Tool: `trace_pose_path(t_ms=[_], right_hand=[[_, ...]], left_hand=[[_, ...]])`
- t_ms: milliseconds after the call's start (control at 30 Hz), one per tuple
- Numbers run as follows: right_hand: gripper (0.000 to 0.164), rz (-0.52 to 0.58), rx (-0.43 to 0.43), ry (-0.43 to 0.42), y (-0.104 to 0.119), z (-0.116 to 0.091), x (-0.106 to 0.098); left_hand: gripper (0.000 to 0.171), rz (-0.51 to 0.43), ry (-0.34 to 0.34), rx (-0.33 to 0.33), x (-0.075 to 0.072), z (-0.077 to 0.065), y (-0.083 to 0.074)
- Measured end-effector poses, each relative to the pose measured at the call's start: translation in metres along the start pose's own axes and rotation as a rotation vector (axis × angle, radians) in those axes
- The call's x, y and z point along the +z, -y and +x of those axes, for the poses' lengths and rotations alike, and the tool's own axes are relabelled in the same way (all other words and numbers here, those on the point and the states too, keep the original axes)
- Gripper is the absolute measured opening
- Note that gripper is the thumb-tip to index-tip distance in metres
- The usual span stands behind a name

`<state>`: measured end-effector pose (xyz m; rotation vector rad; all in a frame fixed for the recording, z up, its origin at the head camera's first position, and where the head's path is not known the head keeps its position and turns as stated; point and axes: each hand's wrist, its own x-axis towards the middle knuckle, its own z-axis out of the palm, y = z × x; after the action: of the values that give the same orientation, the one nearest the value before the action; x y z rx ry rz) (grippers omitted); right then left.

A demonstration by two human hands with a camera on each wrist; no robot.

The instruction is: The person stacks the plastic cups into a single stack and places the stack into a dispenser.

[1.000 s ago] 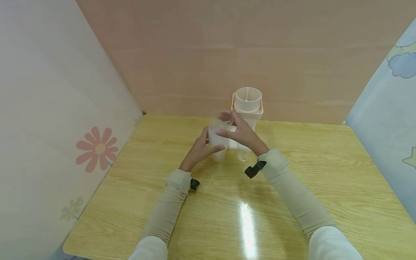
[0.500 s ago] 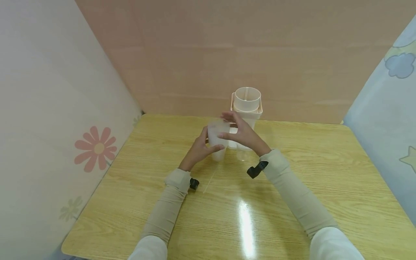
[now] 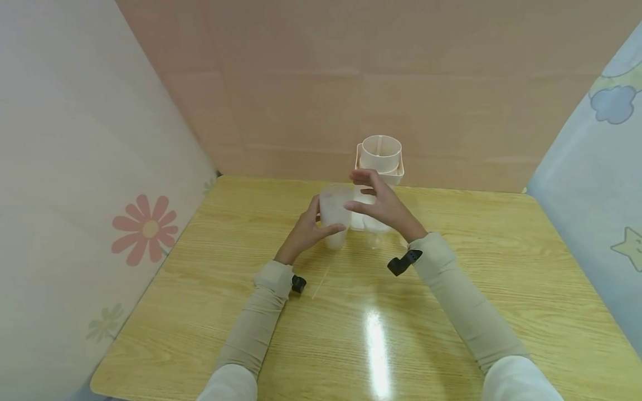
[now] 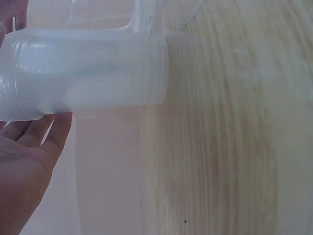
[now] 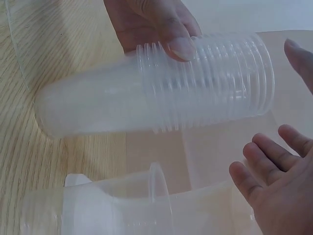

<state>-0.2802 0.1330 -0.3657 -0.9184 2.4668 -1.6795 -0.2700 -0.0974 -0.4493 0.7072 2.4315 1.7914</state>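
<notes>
A stack of clear plastic cups [image 3: 335, 214] is being grasped by the left hand [image 3: 304, 231], the thumb being laid across the near side and the fingers being curled round the other. The stack is being held roughly upright toward the rear middle of the table [image 3: 476, 312], just left of the white holder [image 3: 379, 163], and only a narrow gap is being left between the two; whether the base of the stack is being rested on the wood cannot be told. The cup rims are being bunched along the upper part of the stack. By the right hand [image 3: 387, 206] nothing is being gripped: its fingers are being spread, and a gap between its fingertips and the rims is being shown in the right wrist view. In the head view, part of the holder is being covered by this hand. Behind the holder, the rear table edge is being bordered by a brown panel [image 3: 296, 83], so depth is being limited there, while wide spans of wood are being offered toward the right and front edges. The left edge is being met by a flower-printed wall [image 3: 70, 184].
</notes>
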Motion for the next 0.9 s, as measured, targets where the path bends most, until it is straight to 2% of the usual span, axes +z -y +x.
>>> trace_pose_path(t_ms=[200,433,567,800,900], right_hand=[[0.070,0.004,0.006,0.005,0.029,-0.012,-0.003],[0.068,0.001,0.002,-0.027,0.032,-0.019,-0.009],[0.067,-0.010,-0.003,-0.052,0.030,-0.022,-0.013],[0.071,-0.001,0.001,-0.092,0.000,-0.021,-0.022],[0.072,-0.011,0.012,-0.106,-0.004,-0.024,-0.027]], left_hand=[[0.087,-0.009,-0.001,0.004,0.001,0.000,-0.003],[0.091,-0.005,-0.012,0.002,0.001,0.001,-0.002],[0.091,-0.003,-0.018,-0.009,0.000,0.001,-0.002],[0.087,-0.005,-0.011,-0.013,-0.001,-0.001,-0.001],[0.088,-0.008,-0.010,-0.014,-0.001,-0.001,0.000]])
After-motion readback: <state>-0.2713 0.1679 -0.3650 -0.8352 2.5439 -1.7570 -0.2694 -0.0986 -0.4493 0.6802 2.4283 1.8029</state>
